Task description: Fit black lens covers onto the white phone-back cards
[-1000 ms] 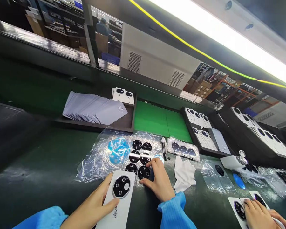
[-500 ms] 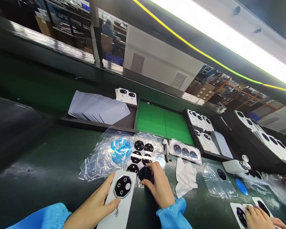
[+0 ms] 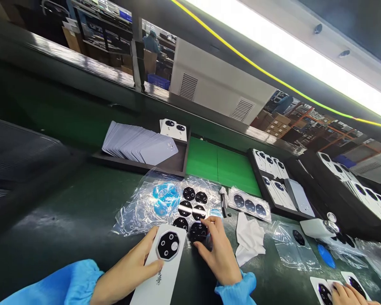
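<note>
1. Phone cover (image 3: 160,267), white with a black eight-sided camera plate, is at seven o'clock from the middle of the view, its top end pointing toward one o'clock.
2. The left hand (image 3: 127,271) holds this cover by its left side, the thumb pressed flat on the face just below the camera plate; the other fingers are mostly hidden behind it.
3. At five o'clock, the right hand (image 3: 220,256) has its thumb and forefinger on opposite edges of a black disc (image 3: 198,231), gripping it. Whether the disc is clear of the surface beneath, I cannot tell.
4. Five more discs (image 3: 189,193) lie in pairs and a single between ten and twelve o'clock from the gripped one, on clear plastic (image 3: 136,214).
5. Crumpled blue film (image 3: 160,208) is on the plastic at ten o'clock from the gripped disc.
6. A white cloth (image 3: 249,239) lies at two o'clock from the right hand; a white bottle (image 3: 316,228) stands at three o'clock from the cloth.
7. Grey covers (image 3: 139,144) fan out in a tray at nine o'clock.
8. Another person's hand (image 3: 347,294) touches white covers at four o'clock.
</note>
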Demonstrator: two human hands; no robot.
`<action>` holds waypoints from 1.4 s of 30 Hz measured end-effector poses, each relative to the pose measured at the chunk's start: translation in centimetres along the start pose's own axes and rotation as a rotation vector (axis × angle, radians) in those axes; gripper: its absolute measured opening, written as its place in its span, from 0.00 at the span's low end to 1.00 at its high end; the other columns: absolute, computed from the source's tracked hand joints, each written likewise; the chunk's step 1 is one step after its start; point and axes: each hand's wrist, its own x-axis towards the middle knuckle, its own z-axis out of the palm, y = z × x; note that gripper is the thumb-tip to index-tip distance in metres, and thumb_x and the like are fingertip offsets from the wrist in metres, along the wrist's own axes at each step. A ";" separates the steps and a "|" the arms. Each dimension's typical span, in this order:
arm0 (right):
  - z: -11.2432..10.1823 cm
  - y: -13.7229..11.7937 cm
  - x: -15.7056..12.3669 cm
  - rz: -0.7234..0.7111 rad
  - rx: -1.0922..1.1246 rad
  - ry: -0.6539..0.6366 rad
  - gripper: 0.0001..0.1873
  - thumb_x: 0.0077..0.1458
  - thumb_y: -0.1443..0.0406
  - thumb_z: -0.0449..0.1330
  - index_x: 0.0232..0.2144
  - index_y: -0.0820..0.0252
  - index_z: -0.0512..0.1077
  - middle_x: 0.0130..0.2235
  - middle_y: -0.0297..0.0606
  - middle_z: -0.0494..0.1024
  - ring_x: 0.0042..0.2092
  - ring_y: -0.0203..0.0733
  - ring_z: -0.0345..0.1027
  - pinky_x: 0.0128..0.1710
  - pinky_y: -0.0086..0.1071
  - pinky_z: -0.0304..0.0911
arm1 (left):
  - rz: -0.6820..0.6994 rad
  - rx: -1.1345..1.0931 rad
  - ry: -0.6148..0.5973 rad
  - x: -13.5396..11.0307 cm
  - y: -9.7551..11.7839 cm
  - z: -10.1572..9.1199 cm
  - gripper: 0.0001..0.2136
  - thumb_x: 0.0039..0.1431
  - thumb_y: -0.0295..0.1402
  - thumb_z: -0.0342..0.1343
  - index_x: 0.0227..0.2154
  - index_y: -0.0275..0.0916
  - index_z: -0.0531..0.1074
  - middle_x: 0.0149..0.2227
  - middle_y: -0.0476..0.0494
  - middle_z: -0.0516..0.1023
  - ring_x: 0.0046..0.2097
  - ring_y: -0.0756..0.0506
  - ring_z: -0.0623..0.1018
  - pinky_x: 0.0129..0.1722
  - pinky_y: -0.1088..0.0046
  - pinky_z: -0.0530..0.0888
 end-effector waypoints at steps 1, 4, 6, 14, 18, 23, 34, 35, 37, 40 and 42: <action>-0.2 0.0 -0.2 -0.040 0.002 0.062 0.25 0.47 0.76 0.57 0.48 0.55 0.63 0.44 0.40 0.65 0.41 0.43 0.68 0.38 0.36 0.70 | -0.002 -0.013 -0.030 0.0 0.1 0.1 0.31 0.48 0.36 0.56 0.56 0.39 0.54 0.48 0.43 0.74 0.49 0.39 0.73 0.47 0.67 0.70; -0.8 0.0 -1.1 -0.110 0.011 0.219 0.24 0.50 0.72 0.59 0.49 0.50 0.64 0.43 0.36 0.65 0.38 0.40 0.66 0.36 0.31 0.69 | 0.015 -0.050 -0.063 -0.2 0.4 0.5 0.28 0.48 0.33 0.56 0.54 0.39 0.57 0.47 0.44 0.74 0.50 0.40 0.72 0.46 0.68 0.69; -0.9 0.0 -1.5 -0.117 0.020 0.258 0.22 0.52 0.70 0.60 0.49 0.49 0.64 0.41 0.35 0.65 0.36 0.38 0.65 0.35 0.30 0.69 | 0.015 -0.098 -0.054 -0.3 0.4 0.8 0.28 0.48 0.32 0.56 0.54 0.40 0.58 0.47 0.45 0.74 0.49 0.40 0.73 0.47 0.67 0.69; -0.4 0.4 -1.7 -0.087 0.002 0.287 0.20 0.56 0.64 0.59 0.50 0.49 0.64 0.39 0.35 0.67 0.35 0.39 0.65 0.34 0.31 0.68 | -0.015 -0.192 -0.063 -0.2 0.6 1.2 0.25 0.47 0.36 0.60 0.49 0.41 0.62 0.43 0.45 0.75 0.49 0.38 0.73 0.45 0.65 0.70; -0.4 0.1 -1.5 -0.103 0.006 0.326 0.19 0.56 0.64 0.59 0.50 0.49 0.64 0.38 0.34 0.67 0.34 0.38 0.64 0.32 0.30 0.67 | -0.038 -0.196 -0.071 -0.2 0.7 1.0 0.26 0.48 0.32 0.59 0.52 0.41 0.60 0.44 0.46 0.75 0.47 0.40 0.74 0.46 0.64 0.70; -0.4 0.2 -1.4 -0.110 0.003 0.324 0.19 0.56 0.64 0.58 0.50 0.50 0.65 0.38 0.34 0.67 0.34 0.38 0.64 0.32 0.30 0.67 | -0.049 -0.179 -0.095 -0.4 0.9 1.0 0.27 0.49 0.30 0.58 0.53 0.41 0.58 0.44 0.46 0.75 0.47 0.40 0.74 0.44 0.66 0.71; -0.5 0.3 -1.4 -0.083 0.022 0.304 0.18 0.56 0.63 0.57 0.50 0.50 0.65 0.39 0.36 0.67 0.34 0.40 0.64 0.32 0.33 0.67 | -0.008 -0.168 -0.080 -0.3 0.1 0.8 0.27 0.48 0.27 0.56 0.53 0.42 0.58 0.44 0.47 0.74 0.46 0.42 0.74 0.42 0.68 0.71; -0.5 0.4 -1.4 -0.086 0.022 0.299 0.18 0.57 0.63 0.57 0.51 0.50 0.65 0.39 0.36 0.67 0.34 0.40 0.64 0.32 0.33 0.67 | -0.019 -0.171 -0.084 -0.3 0.2 0.8 0.28 0.48 0.26 0.55 0.54 0.42 0.58 0.44 0.47 0.74 0.46 0.42 0.74 0.42 0.68 0.71; -0.4 0.7 -1.5 -0.088 0.023 0.290 0.19 0.57 0.62 0.58 0.52 0.49 0.64 0.39 0.36 0.66 0.35 0.39 0.63 0.33 0.32 0.67 | -0.041 -0.175 -0.084 -0.4 0.3 0.8 0.27 0.47 0.26 0.55 0.53 0.42 0.59 0.44 0.47 0.75 0.46 0.42 0.74 0.42 0.68 0.71; -0.5 1.1 -1.6 -0.067 0.022 0.251 0.20 0.58 0.61 0.57 0.53 0.49 0.64 0.40 0.36 0.66 0.34 0.39 0.63 0.34 0.32 0.67 | -0.064 -0.164 -0.065 -0.6 0.7 0.9 0.26 0.47 0.26 0.55 0.52 0.41 0.60 0.43 0.46 0.75 0.46 0.41 0.74 0.42 0.67 0.71; -0.5 1.3 -1.7 -0.046 0.025 0.235 0.20 0.58 0.60 0.57 0.53 0.50 0.64 0.39 0.36 0.66 0.34 0.39 0.63 0.34 0.34 0.67 | -0.074 -0.168 -0.073 -0.6 0.9 0.9 0.26 0.47 0.26 0.55 0.52 0.41 0.59 0.42 0.47 0.75 0.45 0.41 0.74 0.41 0.68 0.71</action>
